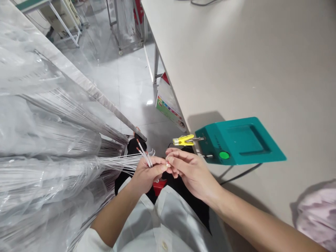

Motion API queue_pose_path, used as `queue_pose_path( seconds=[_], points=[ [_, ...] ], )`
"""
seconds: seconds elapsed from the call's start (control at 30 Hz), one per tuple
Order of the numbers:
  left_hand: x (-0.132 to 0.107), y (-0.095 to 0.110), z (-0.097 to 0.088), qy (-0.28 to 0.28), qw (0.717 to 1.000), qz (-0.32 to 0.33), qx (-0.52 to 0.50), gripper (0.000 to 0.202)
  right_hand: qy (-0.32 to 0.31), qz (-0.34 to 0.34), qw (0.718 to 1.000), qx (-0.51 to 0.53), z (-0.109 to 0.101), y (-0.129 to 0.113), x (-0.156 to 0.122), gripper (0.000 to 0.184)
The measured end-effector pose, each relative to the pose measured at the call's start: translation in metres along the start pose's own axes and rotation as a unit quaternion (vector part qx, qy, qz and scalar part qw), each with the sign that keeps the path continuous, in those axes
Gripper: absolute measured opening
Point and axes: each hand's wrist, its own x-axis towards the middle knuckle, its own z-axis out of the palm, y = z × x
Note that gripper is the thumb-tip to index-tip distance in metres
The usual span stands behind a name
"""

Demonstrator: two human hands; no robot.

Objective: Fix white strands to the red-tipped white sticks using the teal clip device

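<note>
My left hand (150,172) is closed around several thin white wires (144,152), some with reddish-brown ends that stick up past the thumb. At its fingertips sits a tiny white and red piece (168,164), which looks like a wire end. My right hand (193,169) meets the left there, thumb and forefinger pinched together at that piece. What lies between the right fingertips is too small to name. Just beyond the right hand, a teal device (236,140) with a green round button carries a yellow-handled clip (183,140) on its near side.
Bundles of white wires in clear plastic (52,175) hang along a rail (86,87) on my left. A pale table (236,70) fills the right side, with pink cloth (319,213) near its front. A printed box (169,105) stands beneath the table edge.
</note>
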Motion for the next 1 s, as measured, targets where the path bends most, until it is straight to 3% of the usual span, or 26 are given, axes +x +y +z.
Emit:
queue_pose_path(
  seconds=[0.13, 0.3, 0.43, 0.53, 0.6, 0.77, 0.83, 0.9, 1.0],
  points=[
    [0.0, 0.002, 0.0, 0.022, 1.0, -0.005, -0.018, 0.019, 0.027, -0.034, 0.996, -0.077, -0.004, 0.003, -0.002, 0.027],
    [0.003, 0.002, 0.002, 0.042, 0.998, -0.012, -0.053, 0.021, 0.009, -0.146, 0.979, -0.143, -0.007, -0.006, -0.005, 0.028],
    [0.003, 0.003, 0.005, 0.032, 0.998, -0.008, -0.053, 0.022, -0.051, -0.211, 0.961, -0.173, -0.004, -0.012, -0.002, 0.014],
    [0.003, 0.001, 0.005, 0.027, 0.999, -0.006, -0.046, 0.022, -0.033, -0.284, 0.929, -0.235, -0.004, -0.01, 0.002, 0.008],
    [0.003, -0.002, 0.005, 0.044, 0.998, 0.001, -0.042, 0.02, 0.004, -0.369, 0.868, -0.333, -0.005, -0.008, 0.002, 0.01],
    [0.002, -0.008, 0.005, 0.066, 0.998, 0.007, -0.018, 0.021, 0.043, -0.572, 0.609, -0.548, -0.016, -0.007, 0.003, 0.009],
    [0.001, -0.009, 0.005, 0.074, 0.997, 0.002, -0.011, 0.022, 0.037, -0.608, 0.53, -0.59, -0.02, -0.009, 0.004, 0.006],
    [0.001, -0.01, 0.006, 0.093, 0.996, 0.001, 0.006, 0.023, 0.029, -0.62, 0.478, -0.622, -0.023, -0.011, 0.006, 0.006],
    [0.0, -0.01, 0.007, 0.122, 0.992, -0.002, 0.037, 0.026, 0.004, -0.61, 0.449, -0.652, -0.028, -0.015, 0.006, 0.006]
  ],
)
